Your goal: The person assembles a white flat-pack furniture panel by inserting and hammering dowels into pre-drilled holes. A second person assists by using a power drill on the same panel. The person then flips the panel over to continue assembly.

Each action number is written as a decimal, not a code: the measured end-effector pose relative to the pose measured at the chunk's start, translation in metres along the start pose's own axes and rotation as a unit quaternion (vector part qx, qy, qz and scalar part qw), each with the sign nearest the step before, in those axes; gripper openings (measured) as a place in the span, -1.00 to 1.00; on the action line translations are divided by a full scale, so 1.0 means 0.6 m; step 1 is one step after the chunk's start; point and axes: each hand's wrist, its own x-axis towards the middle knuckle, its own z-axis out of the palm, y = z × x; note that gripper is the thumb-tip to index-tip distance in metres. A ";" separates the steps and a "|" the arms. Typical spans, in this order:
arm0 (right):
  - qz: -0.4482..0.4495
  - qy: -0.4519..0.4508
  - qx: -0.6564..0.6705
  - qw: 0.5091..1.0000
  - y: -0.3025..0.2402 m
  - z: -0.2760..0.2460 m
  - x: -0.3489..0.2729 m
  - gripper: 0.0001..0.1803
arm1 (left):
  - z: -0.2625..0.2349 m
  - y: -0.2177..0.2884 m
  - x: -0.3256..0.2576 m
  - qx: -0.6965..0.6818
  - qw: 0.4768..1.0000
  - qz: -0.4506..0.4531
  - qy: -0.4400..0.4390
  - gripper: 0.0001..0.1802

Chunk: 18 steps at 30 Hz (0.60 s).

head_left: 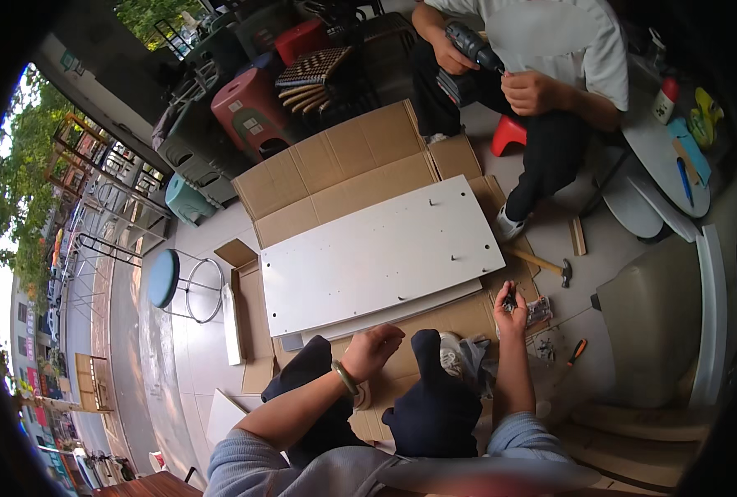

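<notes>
A white rectangular panel point(360, 261) lies flat on opened cardboard in front of me. Several small pegs stand upright on it near its right end, and holes dot its surface. My left hand point(373, 350) is held above my knee near the panel's front edge, fingers curled together; anything inside is hidden. Off the panel's right front corner, my right hand point(511, 308) is turned palm up, its fingers closed round small dark hardware pieces point(510, 297), too small to name exactly. Beside that hand lies a clear plastic bag point(539, 311) of small parts.
Across the panel, a seated person holds a power drill point(473, 45). A hammer point(551, 267) and an orange-handled screwdriver point(578, 351) lie on the right. Loose hardware point(544, 349) sits by the screwdriver. A blue round stool point(164, 278) and stacked plastic stools point(252, 109) stand left.
</notes>
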 end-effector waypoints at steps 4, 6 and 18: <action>0.084 -0.072 -0.057 0.992 -0.019 -0.024 -0.095 -0.74 | -0.002 0.051 -0.022 -0.035 0.997 0.007 0.068 -0.70; 0.071 0.001 -0.047 0.996 -0.045 -0.027 -0.136 -0.74 | -0.031 0.088 -0.052 0.024 0.999 0.033 0.011 -0.66; 0.043 -0.025 -0.134 0.990 -0.084 0.038 -0.299 -0.75 | -0.317 0.336 -0.010 -0.002 0.954 0.208 0.216 -0.31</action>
